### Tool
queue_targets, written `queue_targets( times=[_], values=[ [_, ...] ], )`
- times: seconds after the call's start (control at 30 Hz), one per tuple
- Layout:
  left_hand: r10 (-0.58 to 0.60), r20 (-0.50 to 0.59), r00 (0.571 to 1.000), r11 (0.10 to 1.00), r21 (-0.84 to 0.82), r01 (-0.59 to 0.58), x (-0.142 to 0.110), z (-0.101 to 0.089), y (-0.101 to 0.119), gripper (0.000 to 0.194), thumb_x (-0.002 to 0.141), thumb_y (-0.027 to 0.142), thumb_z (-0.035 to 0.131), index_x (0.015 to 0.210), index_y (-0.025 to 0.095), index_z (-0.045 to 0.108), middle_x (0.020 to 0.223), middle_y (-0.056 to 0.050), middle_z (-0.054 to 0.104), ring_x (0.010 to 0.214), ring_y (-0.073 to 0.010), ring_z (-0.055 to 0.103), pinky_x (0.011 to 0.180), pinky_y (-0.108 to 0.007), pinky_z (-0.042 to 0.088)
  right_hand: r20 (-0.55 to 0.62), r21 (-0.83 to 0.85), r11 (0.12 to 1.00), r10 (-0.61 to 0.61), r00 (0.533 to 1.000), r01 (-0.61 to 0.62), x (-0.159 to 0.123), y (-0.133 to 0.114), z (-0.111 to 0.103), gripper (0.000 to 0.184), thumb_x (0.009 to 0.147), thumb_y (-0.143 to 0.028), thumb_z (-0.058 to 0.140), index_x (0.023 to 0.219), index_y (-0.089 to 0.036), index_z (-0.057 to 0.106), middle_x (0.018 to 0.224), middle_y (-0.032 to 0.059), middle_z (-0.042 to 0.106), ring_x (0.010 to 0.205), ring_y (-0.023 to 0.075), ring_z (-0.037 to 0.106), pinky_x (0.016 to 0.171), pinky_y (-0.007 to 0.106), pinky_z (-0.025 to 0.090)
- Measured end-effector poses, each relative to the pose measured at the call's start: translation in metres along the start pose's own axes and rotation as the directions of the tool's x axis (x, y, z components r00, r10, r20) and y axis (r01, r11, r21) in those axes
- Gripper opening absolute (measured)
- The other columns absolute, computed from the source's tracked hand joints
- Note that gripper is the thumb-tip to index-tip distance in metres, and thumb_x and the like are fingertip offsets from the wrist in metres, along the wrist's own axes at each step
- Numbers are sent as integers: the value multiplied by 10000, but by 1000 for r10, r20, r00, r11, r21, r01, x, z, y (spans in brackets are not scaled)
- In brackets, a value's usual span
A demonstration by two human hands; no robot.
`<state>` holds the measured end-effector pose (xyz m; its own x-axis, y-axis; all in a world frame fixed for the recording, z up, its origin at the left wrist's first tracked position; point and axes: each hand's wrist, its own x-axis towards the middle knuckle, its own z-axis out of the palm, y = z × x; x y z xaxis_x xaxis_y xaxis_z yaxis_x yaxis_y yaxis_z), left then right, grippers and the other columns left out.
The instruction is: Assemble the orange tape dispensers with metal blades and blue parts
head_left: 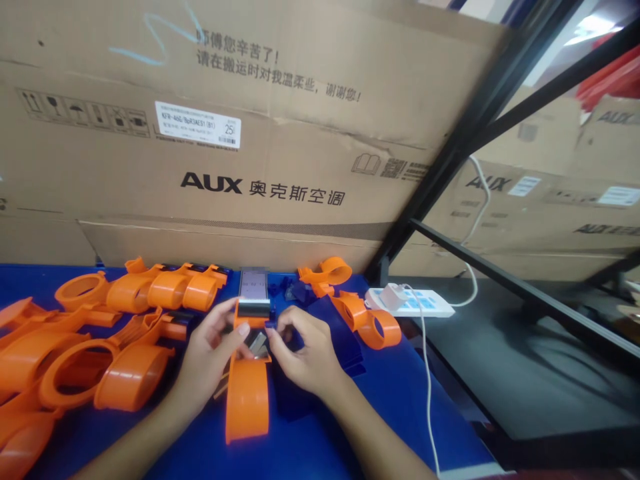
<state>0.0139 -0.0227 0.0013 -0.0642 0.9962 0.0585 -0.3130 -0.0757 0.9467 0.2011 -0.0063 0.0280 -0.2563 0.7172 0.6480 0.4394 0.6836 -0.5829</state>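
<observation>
My left hand [213, 353] grips an orange tape dispenser [247, 403], thumb on its upper frame and fingers behind it. The dispenser's round tape holder points down toward me, and a black roller or bar with a silvery strip [254, 307] crosses its top end. Small grey metal pieces [259, 345] show in the frame opening near my left fingertips. My right hand [310, 350] is closed in a pinch at the dispenser's right edge, beside a dark blue bit [271, 327]. What lies between these fingertips is mostly hidden.
Many orange dispensers [133, 377] lie on the left, and several orange parts [367, 320] at right. A phone [253, 283] and dark blue pieces [297, 290] are behind my hands. A white power strip [415, 302] with cable sits by the black metal frame [450, 143]. Cardboard boxes [280, 153] wall the back.
</observation>
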Motion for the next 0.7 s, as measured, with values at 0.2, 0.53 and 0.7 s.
queue_targets(
  times=[0.2, 0.53, 0.7],
  values=[
    [-3, 48, 999, 1000, 30, 1, -3, 1, 3, 602, 804, 378, 818, 1352, 233, 616, 1006, -54, 732, 593, -170, 692, 596, -306, 562, 63, -5, 999, -54, 997, 54, 2, 1, -3, 198, 924, -233, 592, 754, -235, 490, 667, -23, 526, 602, 139, 497, 576, 268, 414],
    [-24, 75, 997, 1000, 8, 23, -3, 0, 4, 605, 805, 374, 816, 1364, 246, 625, 1078, -69, 728, 585, -160, 691, 588, -304, 555, 55, 91, 996, -26, 998, 20, 2, -1, -6, 222, 928, -245, 621, 744, -233, 498, 684, -18, 549, 621, 142, 514, 598, 277, 419],
    [-12, 32, 999, 1000, 13, 12, -6, 6, 11, 623, 726, 377, 857, 1299, 197, 692, 977, -80, 748, 550, -169, 671, 548, -303, 547, 97, 99, 995, -37, 995, 27, 2, 0, -9, 241, 920, -236, 631, 732, -233, 480, 658, -33, 521, 589, 129, 483, 579, 270, 392]
  ],
)
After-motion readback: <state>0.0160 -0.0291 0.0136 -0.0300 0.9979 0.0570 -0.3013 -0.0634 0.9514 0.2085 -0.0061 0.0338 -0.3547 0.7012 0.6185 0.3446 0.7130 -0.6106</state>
